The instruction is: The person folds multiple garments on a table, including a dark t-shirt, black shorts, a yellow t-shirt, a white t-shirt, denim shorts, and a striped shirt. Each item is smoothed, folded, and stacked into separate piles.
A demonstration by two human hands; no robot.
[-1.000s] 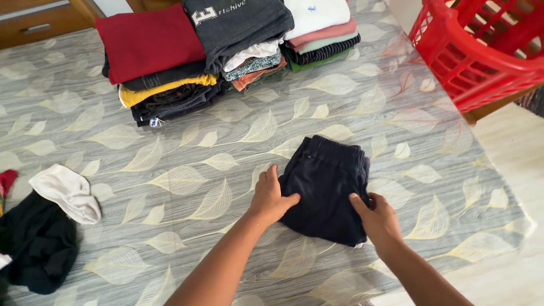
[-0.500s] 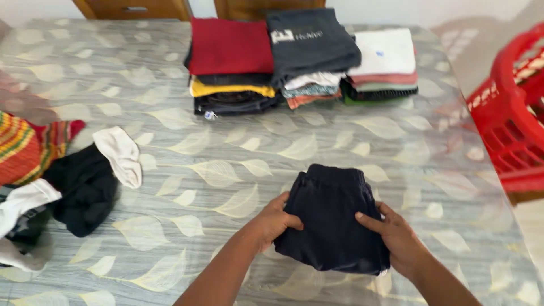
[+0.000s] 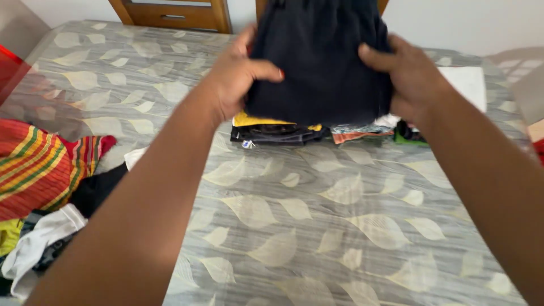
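Both our left hand (image 3: 235,76) and right hand (image 3: 411,76) have lifted the folded dark shorts (image 3: 320,59) off the table (image 3: 340,226), fingers clamped on its sides, toward the folded stacks (image 3: 272,131) at twelve o'clock.

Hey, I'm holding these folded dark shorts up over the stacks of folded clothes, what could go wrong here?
The folded dark shorts are gripped only at the sides by the left hand and right hand, so the fold might sag open. They also hide most of the stacks of folded clothes, so they could land off-centre and tip a stack. The unfolded pile lies close to the left forearm and might get brushed.
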